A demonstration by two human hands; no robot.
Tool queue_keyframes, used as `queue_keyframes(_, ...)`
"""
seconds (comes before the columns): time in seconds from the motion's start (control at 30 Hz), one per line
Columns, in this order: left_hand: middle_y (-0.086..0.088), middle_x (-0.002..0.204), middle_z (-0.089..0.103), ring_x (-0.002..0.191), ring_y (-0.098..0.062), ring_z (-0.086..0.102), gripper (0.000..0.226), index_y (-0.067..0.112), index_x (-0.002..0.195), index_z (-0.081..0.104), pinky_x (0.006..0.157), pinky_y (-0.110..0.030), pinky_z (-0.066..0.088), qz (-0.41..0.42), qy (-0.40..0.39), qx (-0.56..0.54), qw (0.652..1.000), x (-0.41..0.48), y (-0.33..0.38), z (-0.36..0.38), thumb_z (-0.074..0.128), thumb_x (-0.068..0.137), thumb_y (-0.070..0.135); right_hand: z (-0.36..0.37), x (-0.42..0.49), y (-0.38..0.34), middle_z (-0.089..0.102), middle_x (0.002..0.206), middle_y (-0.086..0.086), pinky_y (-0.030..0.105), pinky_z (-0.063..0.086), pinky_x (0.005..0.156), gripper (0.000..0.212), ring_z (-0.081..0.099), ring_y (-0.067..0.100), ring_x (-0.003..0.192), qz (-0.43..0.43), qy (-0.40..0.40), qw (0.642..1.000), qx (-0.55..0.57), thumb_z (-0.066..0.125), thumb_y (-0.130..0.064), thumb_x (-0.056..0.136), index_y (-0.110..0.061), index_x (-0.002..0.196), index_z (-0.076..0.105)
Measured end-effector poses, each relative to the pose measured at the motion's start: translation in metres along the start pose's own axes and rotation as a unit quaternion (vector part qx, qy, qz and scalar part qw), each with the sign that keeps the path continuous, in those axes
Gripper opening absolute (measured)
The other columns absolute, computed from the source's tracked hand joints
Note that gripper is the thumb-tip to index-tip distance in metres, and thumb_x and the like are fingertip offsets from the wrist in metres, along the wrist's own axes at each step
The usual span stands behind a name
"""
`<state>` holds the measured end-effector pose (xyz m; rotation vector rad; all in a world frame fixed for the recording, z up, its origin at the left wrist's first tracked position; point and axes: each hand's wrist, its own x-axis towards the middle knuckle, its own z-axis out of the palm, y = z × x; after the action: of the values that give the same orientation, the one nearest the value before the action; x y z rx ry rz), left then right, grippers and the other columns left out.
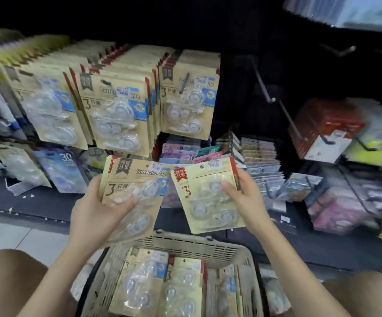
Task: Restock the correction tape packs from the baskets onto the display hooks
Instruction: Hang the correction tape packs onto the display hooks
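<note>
My left hand (96, 216) grips a small stack of tan correction tape packs (137, 179), each with clear blisters and a big "3". My right hand (245, 197) holds a single matching pack (208, 195) by its right edge, thumb on the front. Both are held above a beige slotted basket (185, 242) that has several more packs (139, 282) lying in it. Above, rows of the same packs (119, 110) hang full on display hooks. To their right two bare metal hooks (263, 84) stick out of the dark panel.
Lower hooks carry other coloured stationery packs (185, 149) and notebooks (261, 156). Red and white boxes (325, 131) and wire racks (368, 179) stand at the right. A dark base shelf (36, 202) runs along pale floor tiles (13, 236). My knees frame the basket.
</note>
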<state>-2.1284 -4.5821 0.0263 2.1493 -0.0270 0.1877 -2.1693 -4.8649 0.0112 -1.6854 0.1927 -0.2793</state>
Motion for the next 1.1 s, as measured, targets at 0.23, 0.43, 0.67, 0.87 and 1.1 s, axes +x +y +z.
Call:
queue_keyframes(0.23, 0.024, 0.096, 0.063, 0.089, 0.011, 0.060, 0.052, 0.029, 0.110, 0.054, 0.080, -0.017, 0.047, 0.057, 0.069, -0.122, 0.988, 0.026, 0.053, -0.027, 0.086, 0.071, 0.016, 0.008, 0.027, -0.087, 0.066, 0.120, -0.002, 0.028, 0.055, 0.085, 0.029, 0.065, 0.010, 0.109, -0.134, 0.028, 0.991, 0.002, 0.061, -0.014, 0.096, -0.018, 0.125, 0.058)
queue_keyframes(0.43, 0.026, 0.098, 0.060, 0.093, 0.004, 0.062, 0.050, 0.029, 0.109, 0.052, 0.087, -0.022, 0.048, 0.089, 0.137, -0.153, 0.975, 0.054, 0.080, -0.048, 0.085, 0.074, 0.016, 0.039, 0.056, -0.112, 0.065, 0.119, -0.005, 0.057, 0.053, 0.090, 0.026, 0.063, 0.016, 0.111, -0.149, 0.048, 0.987, -0.021, 0.063, -0.028, 0.094, -0.030, 0.120, 0.057)
queue_keyframes(0.67, 0.020, 0.103, 0.065, 0.105, -0.014, 0.064, 0.052, 0.033, 0.111, 0.054, 0.098, -0.044, 0.049, 0.085, 0.161, -0.144, 0.973, 0.065, 0.075, -0.063, 0.088, 0.071, 0.028, 0.044, 0.069, -0.109, 0.063, 0.115, -0.013, 0.024, 0.050, 0.088, 0.027, 0.060, 0.001, 0.106, -0.128, 0.086, 0.987, -0.033, 0.060, -0.022, 0.097, -0.022, 0.123, 0.057)
queue_keyframes(0.87, 0.005, 0.112, 0.069, 0.106, -0.018, 0.066, 0.047, 0.039, 0.104, 0.058, 0.096, -0.051, 0.051, 0.074, 0.164, -0.187, 0.966, 0.067, 0.076, -0.075, 0.086, 0.067, 0.036, 0.058, 0.104, -0.099, 0.060, 0.108, -0.012, 0.017, 0.046, 0.079, 0.026, 0.058, 0.000, 0.097, -0.072, 0.109, 0.991, 0.003, 0.058, -0.022, 0.098, -0.015, 0.123, 0.054)
queue_keyframes(1.1, 0.008, 0.109, 0.069, 0.104, -0.015, 0.067, 0.048, 0.030, 0.110, 0.057, 0.097, -0.047, 0.052, 0.067, 0.153, -0.209, 0.963, 0.065, 0.083, -0.079, 0.086, 0.072, 0.024, 0.065, 0.146, -0.093, 0.060, 0.109, -0.002, 0.030, 0.043, 0.080, 0.030, 0.061, 0.021, 0.102, -0.013, 0.146, 0.987, -0.070, 0.051, -0.030, 0.101, -0.010, 0.123, 0.048)
